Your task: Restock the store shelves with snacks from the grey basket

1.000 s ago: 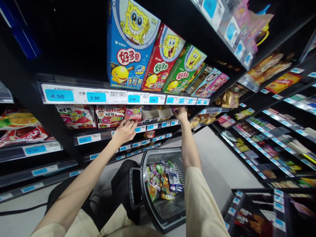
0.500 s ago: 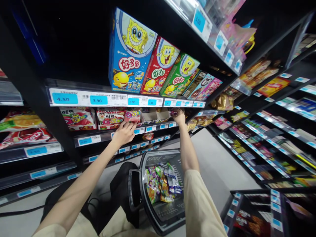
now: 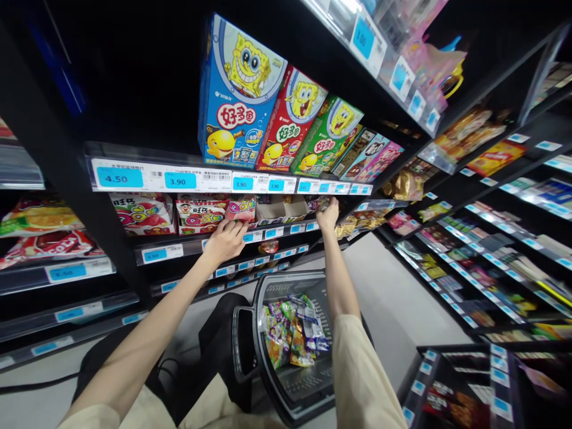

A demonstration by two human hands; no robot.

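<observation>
My left hand (image 3: 227,241) curls its fingers over the shelf edge, against the lower front of a pink gummy-candy box (image 3: 240,208). On the same shelf, farther right, my right hand (image 3: 328,215) reaches in among small shiny packets (image 3: 311,204). Its fingers are bent together around something small that I cannot make out, and the fingertips are partly in shadow. Between my hands stand open cardboard display boxes (image 3: 270,211). Below my right forearm sits a grey shopping basket (image 3: 308,387) holding several colourful candy packets (image 3: 290,328).
Blue (image 3: 243,89), red (image 3: 290,119) and green (image 3: 328,137) snack boxes stand on the shelf above my hands. A price-tag rail (image 3: 201,180) juts out just over my fingers. Other stocked shelves (image 3: 500,238) run along the right, beyond the pale floor (image 3: 379,286).
My right hand has shifted slightly to the right among the packets, and its fingers have turned. My left hand and the basket stay where they were.
</observation>
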